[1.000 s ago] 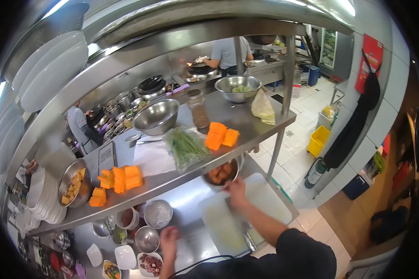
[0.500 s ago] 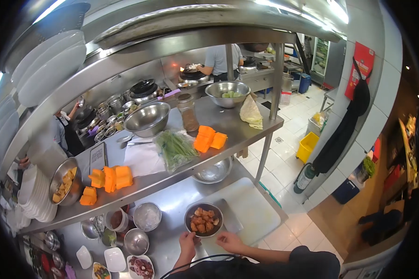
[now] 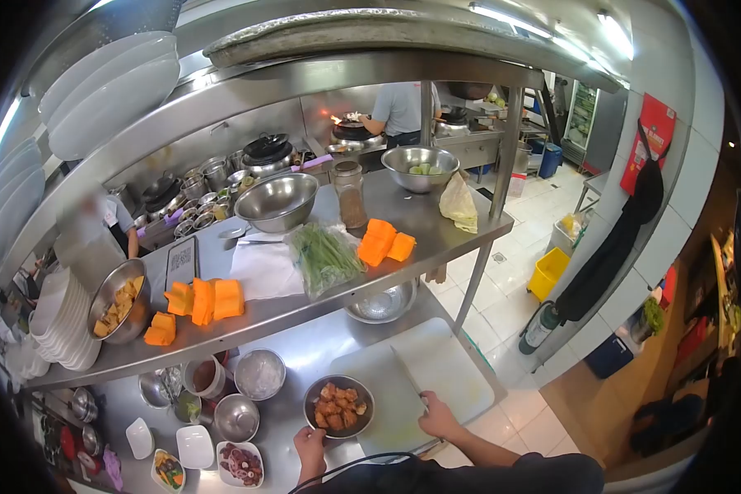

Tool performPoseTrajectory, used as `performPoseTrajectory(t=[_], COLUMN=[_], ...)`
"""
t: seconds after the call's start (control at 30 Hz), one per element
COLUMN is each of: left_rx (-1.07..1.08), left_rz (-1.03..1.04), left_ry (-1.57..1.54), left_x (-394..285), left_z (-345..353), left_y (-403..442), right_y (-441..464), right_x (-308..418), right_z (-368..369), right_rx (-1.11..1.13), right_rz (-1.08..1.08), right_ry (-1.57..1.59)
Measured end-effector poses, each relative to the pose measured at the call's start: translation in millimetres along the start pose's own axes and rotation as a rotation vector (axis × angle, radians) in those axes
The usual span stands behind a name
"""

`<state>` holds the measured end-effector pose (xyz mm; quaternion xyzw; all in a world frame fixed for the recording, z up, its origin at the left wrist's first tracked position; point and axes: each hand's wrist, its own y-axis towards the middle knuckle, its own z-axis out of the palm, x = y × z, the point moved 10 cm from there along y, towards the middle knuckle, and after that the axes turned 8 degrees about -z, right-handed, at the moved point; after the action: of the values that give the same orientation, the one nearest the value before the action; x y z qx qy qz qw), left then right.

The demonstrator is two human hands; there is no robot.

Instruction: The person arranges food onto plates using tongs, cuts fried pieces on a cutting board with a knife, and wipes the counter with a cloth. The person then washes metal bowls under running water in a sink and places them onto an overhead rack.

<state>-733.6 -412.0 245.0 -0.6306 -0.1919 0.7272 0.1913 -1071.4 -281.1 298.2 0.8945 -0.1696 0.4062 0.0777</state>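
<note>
A steel bowl of browned chunks of food stands on the lower counter, beside the left edge of the white cutting board. At its near rim, my left hand is closed, thumb and fingers pinching the edge. My right hand is wrapped round the handle of a knife over the board. The blade points away from me and is seen nearly edge-on, so its full shape is unclear.
Small bowls, a white dish of sliced purplish food and a dish of mixed vegetables stand to the left. A steel shelf crosses above, bearing orange squash pieces and bagged greens. Co-workers stand beyond, one near a flame.
My right hand has moved right and taken hold of the knife, turning its blade from flat to edge-on. The bowl has shifted left with my left hand at its rim.
</note>
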Motion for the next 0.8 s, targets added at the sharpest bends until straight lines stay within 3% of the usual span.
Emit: performPoseTrajectory(t=[0.13,0.23,0.27,0.33,0.43,0.57,0.67,0.73,0.8], left_rx=[-0.031,-0.027,-0.037,-0.075,-0.065,-0.092,-0.09,-0.115,-0.089], left_rz=[0.028,0.056,0.069,0.101,0.148,0.194,0.196,0.386,0.36], left_ry=[-0.014,0.015,0.02,0.002,0.054,0.09,0.156,0.259,0.303], left_x=[-15.8,-25.4,-27.3,-36.3,-43.5,-49.3,-55.4,-65.9,-54.9], left_z=[-1.3,-2.6,-3.0,-0.9,-0.6,-4.4,5.6,9.6,10.3], left_y=[-0.8,1.8,3.8,0.0,2.6,3.1,-5.9,2.6,17.7], right_y=[-10.0,-22.2,-22.6,-22.0,-18.7,-21.2,-15.9,-10.5,-11.4], right_x=[54.7,72.4,60.9,24.1,16.4,54.6,16.3,-7.6,-10.9], right_z=[-52.6,-61.9,-56.1,-6.9,5.7,-25.6,0.9,21.9,26.2], right_rx=[-0.066,-0.121,-0.129,0.134,0.233,0.053,0.108,0.241,0.262], right_rz=[0.017,-0.053,-0.044,0.021,0.037,0.014,0.031,0.073,0.074], right_ry=[0.169,0.082,0.079,-0.133,-0.086,-0.025,-0.089,-0.066,-0.088])
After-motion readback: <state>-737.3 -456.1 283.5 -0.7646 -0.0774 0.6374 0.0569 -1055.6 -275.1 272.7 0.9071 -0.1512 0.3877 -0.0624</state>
